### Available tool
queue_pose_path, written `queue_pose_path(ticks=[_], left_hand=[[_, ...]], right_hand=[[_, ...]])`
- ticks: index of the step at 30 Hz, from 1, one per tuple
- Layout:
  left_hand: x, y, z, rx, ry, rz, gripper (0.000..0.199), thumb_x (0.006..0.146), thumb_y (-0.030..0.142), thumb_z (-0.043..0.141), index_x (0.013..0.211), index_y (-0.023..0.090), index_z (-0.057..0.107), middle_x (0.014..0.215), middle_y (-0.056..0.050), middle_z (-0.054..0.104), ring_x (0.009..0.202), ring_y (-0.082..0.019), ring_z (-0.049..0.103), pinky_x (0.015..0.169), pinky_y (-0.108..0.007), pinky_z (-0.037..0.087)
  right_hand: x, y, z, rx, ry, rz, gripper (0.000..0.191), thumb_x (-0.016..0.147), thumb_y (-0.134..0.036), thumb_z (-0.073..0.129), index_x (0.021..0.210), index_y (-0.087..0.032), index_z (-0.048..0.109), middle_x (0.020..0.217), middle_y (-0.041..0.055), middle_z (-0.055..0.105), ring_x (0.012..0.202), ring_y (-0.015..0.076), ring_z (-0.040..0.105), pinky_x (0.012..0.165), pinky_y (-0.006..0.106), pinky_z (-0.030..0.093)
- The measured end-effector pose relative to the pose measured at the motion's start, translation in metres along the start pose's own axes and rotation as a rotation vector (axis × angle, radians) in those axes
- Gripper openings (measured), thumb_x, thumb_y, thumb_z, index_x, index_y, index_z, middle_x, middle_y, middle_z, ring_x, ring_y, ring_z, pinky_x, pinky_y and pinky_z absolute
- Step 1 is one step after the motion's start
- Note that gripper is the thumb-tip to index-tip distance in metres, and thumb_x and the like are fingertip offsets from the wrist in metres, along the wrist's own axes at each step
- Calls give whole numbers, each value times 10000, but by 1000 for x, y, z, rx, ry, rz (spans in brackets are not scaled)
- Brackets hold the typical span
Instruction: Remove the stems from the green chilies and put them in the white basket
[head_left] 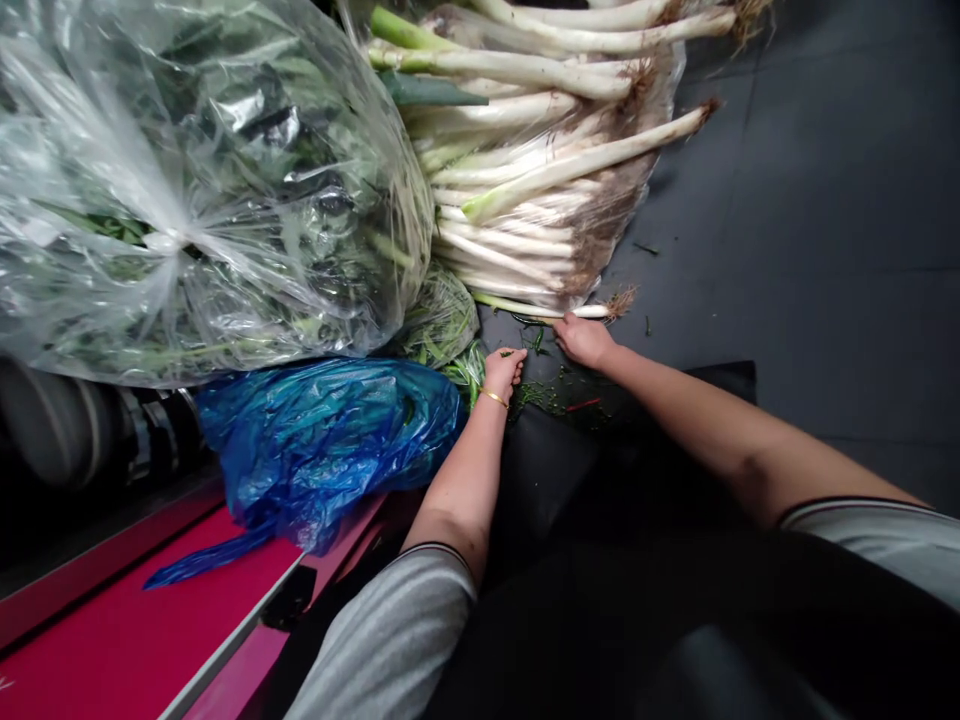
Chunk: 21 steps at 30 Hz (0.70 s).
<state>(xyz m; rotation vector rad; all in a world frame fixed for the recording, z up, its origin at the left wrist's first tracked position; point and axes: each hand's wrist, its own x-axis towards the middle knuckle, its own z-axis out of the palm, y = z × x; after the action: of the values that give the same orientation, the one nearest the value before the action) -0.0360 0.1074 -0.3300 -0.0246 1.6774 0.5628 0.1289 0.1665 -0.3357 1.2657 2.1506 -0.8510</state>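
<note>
My left hand (505, 373) is closed, its fingertips pinched together by a small green bit too tiny to name. A gold bangle (494, 399) circles that wrist. My right hand (585, 341) reaches down beside a single thin leek (540, 308), fingers bent and pressed together at its lower side; whatever they hold is hidden. Between the hands lie a few small green chillies (537, 341) on the dark floor. Just below them, green stem scraps (541, 398) are scattered around one red chilli (583, 405).
A pile of leeks (517, 190) with rooted ends lies on plastic at the top. Left of it bulges a large clear bag of greens (225, 200), with a smaller clear bag (442, 315) beside it. A blue plastic bag (337, 430) rests by a pink panel (172, 620).
</note>
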Motion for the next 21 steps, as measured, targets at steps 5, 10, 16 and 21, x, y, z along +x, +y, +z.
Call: queue_pose_path(ticks=[5,10,16,21], left_hand=[[-1,-6,9,-72,60,10,290,764,247,696,662,180,433,442,104,346,334,-24,264,374,-162,131],[-7,-12,9,-13,23,-46,347,715,284,776,694,184,444,457,98,389,340,-28,308,376,-156,146],[-10,-27,20,-45,13,-85,371,765,361,733,683,184,418,461,99,371,339,-25,289,377,-154,149],[-5,-21,8,-99,111,-39,370,813,382,674,666,187,396,446,108,305,335,-27,266,375,-160,139]], right_hand=[[-18,-8,11,1,-12,23,400,976,-360,355,1194,-111,581,1216,205,575,1013,275,619,781,325,465],[-16,-31,20,-1,-90,-50,362,955,-276,366,1127,-73,612,1136,215,618,947,269,644,739,321,454],[-40,-19,25,157,-41,14,284,957,-302,399,1096,-143,590,1068,133,652,902,214,629,737,271,422],[-27,-12,34,5,19,-10,346,946,-365,461,1168,-124,572,1166,185,585,1004,271,598,790,318,432]])
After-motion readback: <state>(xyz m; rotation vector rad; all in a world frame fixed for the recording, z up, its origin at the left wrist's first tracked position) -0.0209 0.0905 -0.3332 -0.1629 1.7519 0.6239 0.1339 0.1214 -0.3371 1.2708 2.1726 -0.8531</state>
